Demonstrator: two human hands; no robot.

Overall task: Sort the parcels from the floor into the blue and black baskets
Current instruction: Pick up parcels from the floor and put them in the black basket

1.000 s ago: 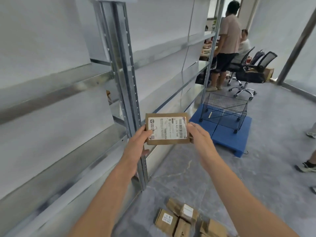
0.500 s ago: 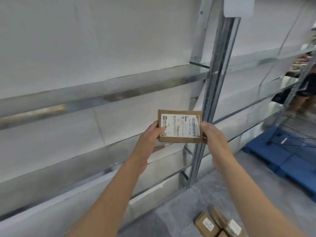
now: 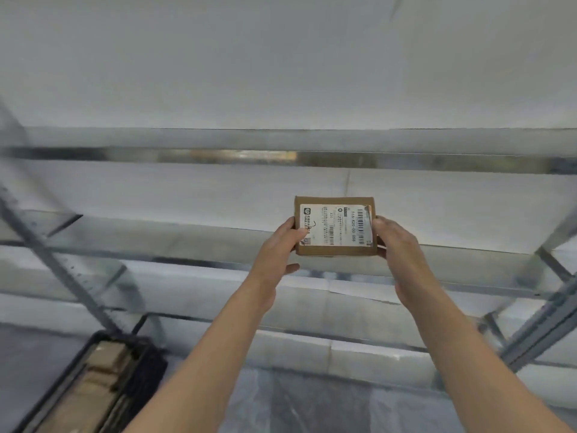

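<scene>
Head view, and here I am with a small flat brown cardboard parcel (image 3: 334,225) held up in front of me between both hands, clear of everything else. My left hand (image 3: 279,245) pinches its left edge. The thumb lies on the front face over the lower corner of the white shipping label (image 3: 335,225). The fingers are tucked out of sight behind, with one fingertip poking out just below the bottom edge. My right hand (image 3: 396,242) grips the right edge, thumb running up along the side, fingers curled round the back. So both hands are clamped on the same parcel, one at each end.

The label faces me, turned sideways, barcode at the end nearest my right hand. The print is too small to read properly.

Behind the hands runs a grey metal shelf rack (image 3: 218,156). One shiny beam sits above the parcel and another level passes right behind my knuckles, with white boards (image 3: 281,73) filling the spaces between. An upright slants past well out to the left of my left hand, another to the right of my right hand.

Down below and well to the left of my left forearm sits a black plastic basket (image 3: 150,367). Inside it lie more brown cardboard parcels (image 3: 104,357), blurred, count unclear. Under my forearms, grey floor (image 3: 312,401).
</scene>
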